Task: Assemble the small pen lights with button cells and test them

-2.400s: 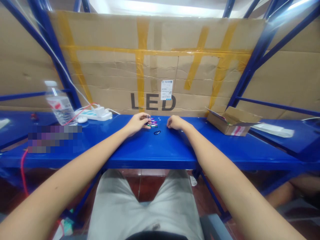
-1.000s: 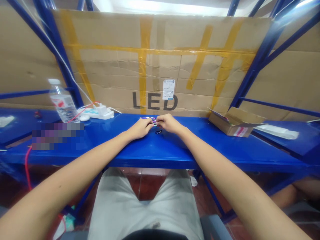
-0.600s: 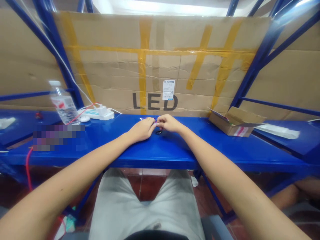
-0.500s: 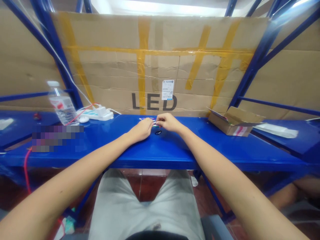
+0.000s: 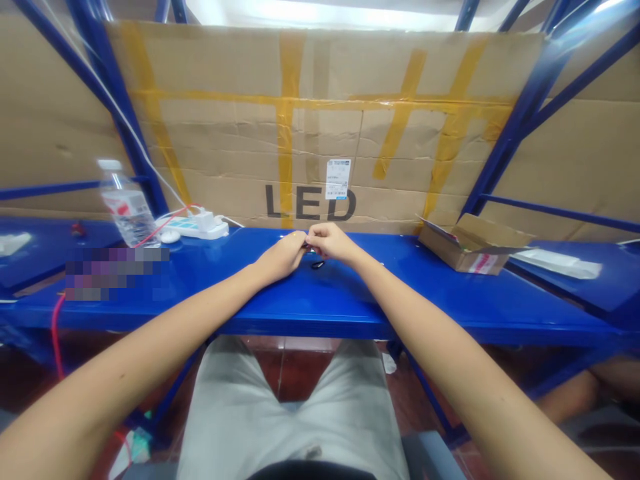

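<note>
Both my hands meet at the back middle of the blue metal bench (image 5: 320, 300). My left hand (image 5: 283, 253) and my right hand (image 5: 331, 241) have their fingers curled and pinched together on small coloured clips, mostly hidden between the fingertips. A single small black clip (image 5: 317, 265) lies on the bench just in front of my right hand, apart from it.
A water bottle (image 5: 125, 203) and a white power strip (image 5: 193, 227) with a red cable stand at the back left. An open cardboard box (image 5: 470, 243) sits at the right, with white packets (image 5: 560, 262) beyond it. A taped cardboard sheet marked LED (image 5: 310, 127) backs the bench.
My right hand came left from its place apart and joined the left hand over the coloured clips. The clips, earlier in plain sight, are now covered by the fingers.
</note>
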Action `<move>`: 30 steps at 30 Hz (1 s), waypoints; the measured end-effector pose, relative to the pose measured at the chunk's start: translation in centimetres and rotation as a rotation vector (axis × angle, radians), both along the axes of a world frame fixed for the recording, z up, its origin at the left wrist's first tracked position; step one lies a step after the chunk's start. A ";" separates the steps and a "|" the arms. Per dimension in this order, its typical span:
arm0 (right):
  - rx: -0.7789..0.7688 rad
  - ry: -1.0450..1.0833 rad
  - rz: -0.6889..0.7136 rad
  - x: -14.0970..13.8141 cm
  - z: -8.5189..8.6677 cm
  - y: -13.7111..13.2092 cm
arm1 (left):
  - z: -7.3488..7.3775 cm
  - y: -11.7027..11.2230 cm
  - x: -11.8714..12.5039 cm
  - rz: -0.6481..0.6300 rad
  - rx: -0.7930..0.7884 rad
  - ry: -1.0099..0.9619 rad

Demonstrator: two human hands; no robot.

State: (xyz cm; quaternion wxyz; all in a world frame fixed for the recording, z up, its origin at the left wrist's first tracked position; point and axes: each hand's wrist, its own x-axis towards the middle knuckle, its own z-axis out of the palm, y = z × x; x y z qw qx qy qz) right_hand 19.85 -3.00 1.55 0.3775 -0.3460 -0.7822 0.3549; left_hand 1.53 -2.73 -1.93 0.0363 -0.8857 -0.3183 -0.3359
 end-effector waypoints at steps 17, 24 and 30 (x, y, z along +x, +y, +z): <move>0.430 -0.171 -0.110 1.5 -0.5 1.4 | 1.1 -0.5 -0.3 0.094 -0.191 -0.154; 0.528 -0.215 -0.075 1.6 -0.2 1.1 | 1.0 0.4 -0.1 0.040 -0.317 -0.231; 0.491 -0.281 -0.070 1.5 -0.1 0.7 | 0.9 1.0 -0.3 0.040 -0.300 -0.134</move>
